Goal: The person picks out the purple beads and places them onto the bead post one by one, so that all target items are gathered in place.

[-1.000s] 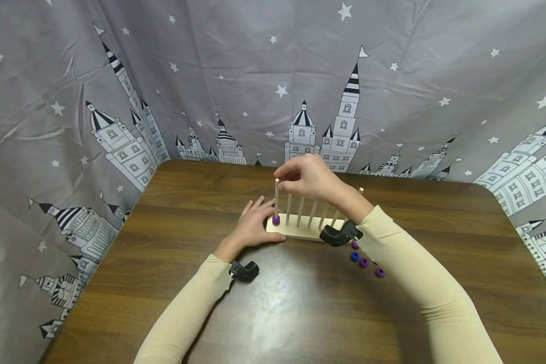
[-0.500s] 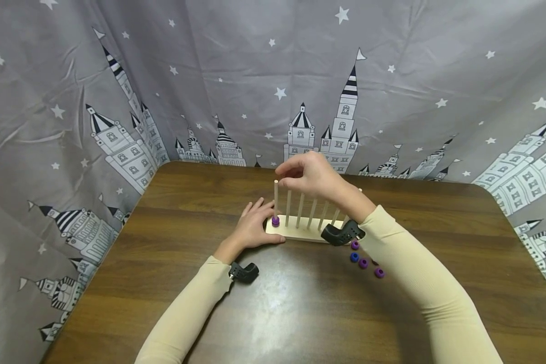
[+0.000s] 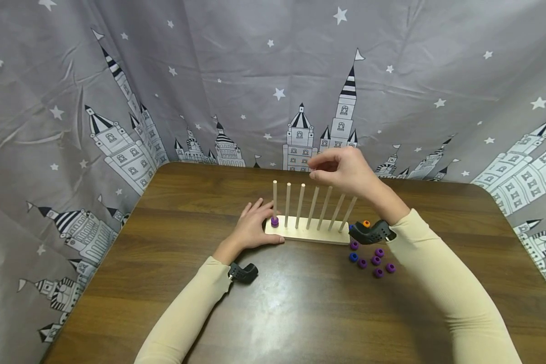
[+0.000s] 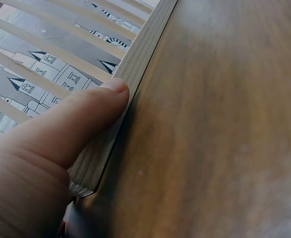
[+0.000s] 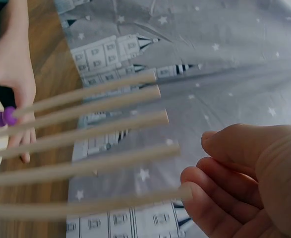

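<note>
A pale wooden peg rack (image 3: 307, 230) stands on the table, with a row of several upright pegs. Two purple beads (image 3: 275, 222) are stacked at the foot of its leftmost peg. My left hand (image 3: 251, 226) holds the rack's left end, thumb along the front edge, other fingers around behind. In the left wrist view that thumb (image 4: 93, 109) presses against the side of the base (image 4: 135, 64). Above the right-hand pegs hovers my right hand (image 3: 346, 169), fingers loosely bent. Nothing shows between its thumb and fingers in the right wrist view.
Several loose purple beads (image 3: 376, 261) and a blue bead (image 3: 353, 257) lie in front of the rack's right end. An orange bead (image 3: 366, 223) shows behind the right wrist's black camera (image 3: 369, 233). A grey castle-print curtain (image 3: 236, 76) hangs behind the table (image 3: 200, 187).
My right hand has moved right, from over the leftmost pegs to over the right-hand ones, uncovering pegs and more beads. The left hand stays on the rack's end.
</note>
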Motion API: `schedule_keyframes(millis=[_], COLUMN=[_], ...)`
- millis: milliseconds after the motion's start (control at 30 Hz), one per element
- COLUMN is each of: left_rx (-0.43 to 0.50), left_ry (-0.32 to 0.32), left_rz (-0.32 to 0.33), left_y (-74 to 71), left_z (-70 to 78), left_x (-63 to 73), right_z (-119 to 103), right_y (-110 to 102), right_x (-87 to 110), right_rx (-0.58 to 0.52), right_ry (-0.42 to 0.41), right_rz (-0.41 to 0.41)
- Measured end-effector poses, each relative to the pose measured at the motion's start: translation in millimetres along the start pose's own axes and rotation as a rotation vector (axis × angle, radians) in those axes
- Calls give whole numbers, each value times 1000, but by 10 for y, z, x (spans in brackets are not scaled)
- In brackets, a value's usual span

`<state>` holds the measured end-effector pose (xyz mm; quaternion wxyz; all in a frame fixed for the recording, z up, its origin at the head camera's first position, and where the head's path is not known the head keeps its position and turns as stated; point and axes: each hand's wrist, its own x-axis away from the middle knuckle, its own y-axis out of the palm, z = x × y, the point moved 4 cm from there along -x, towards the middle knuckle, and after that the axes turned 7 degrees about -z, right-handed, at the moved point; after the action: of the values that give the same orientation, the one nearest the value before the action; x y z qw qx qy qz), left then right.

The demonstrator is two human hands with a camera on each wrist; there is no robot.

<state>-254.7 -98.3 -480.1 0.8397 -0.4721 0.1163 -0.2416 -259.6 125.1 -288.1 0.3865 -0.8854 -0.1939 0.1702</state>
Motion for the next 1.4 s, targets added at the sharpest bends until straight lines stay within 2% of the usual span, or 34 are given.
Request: schedule_keyframes(millis=[300, 500, 733, 967, 1400], left_rx=[-14, 3, 3, 2, 9], left_ry=[-1, -10, -16, -15, -11], left_rz=[1, -2, -7, -6, -6], left_y=[5, -9, -17, -2, 3], left_z=[-8, -3, -3, -8, 5], left_x=[0, 8, 16, 12, 11], right_z=[265, 439, 653, 823, 1009], right_y=[-293, -366, -265, -163, 74], right_x=[343, 577, 787, 936, 1175], right_rx=[23, 36, 34, 65, 28], right_ry=[74, 109, 85, 140, 162], right_rz=[94, 119, 137, 139, 132])
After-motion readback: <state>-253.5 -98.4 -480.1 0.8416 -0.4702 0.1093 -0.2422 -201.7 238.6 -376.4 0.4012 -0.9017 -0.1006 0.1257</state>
